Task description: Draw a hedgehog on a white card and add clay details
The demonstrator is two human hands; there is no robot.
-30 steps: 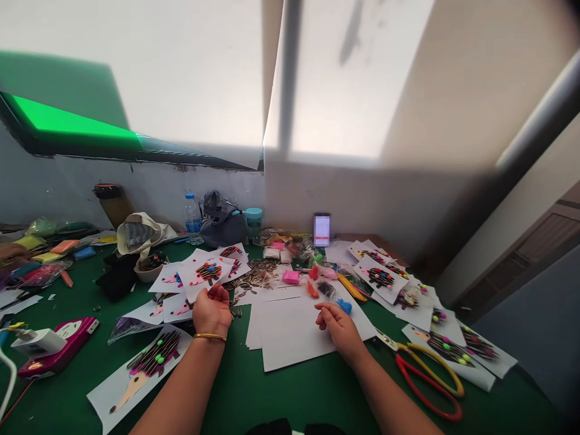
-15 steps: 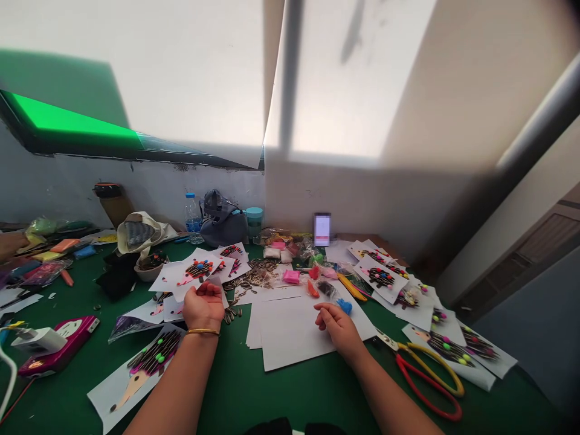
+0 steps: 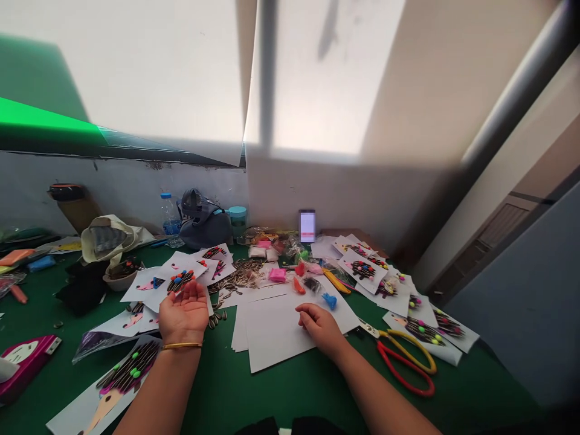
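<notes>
My left hand (image 3: 183, 314) is palm up with its fingers spread, holding nothing, in front of a stack of white cards. The nearest card (image 3: 165, 296) bears a hedgehog-like animal with dark seed spines and coloured dots. Over blank white paper (image 3: 276, 341) hovers or rests my right hand (image 3: 321, 329); its fingers are curled in and nothing shows in them. Beyond that hand lie a blue clay lump (image 3: 330, 301), an orange-red piece (image 3: 298, 285) and a pink packet (image 3: 277, 275). Loose striped seeds (image 3: 247, 275) are heaped between the card stack and the packet.
Scissors (image 3: 408, 359) with red and yellow handles lie at right, below more seed-animal cards (image 3: 362, 270). A phone (image 3: 307, 226) stands against the wall. Back left are a water bottle (image 3: 171, 220), a grey bag (image 3: 206, 223) and a cloth bag (image 3: 136, 235).
The view has turned to the right, so things sit further left. My left hand has opened wider, its palm turned up more. The right hand stays curled over the paper.
</notes>
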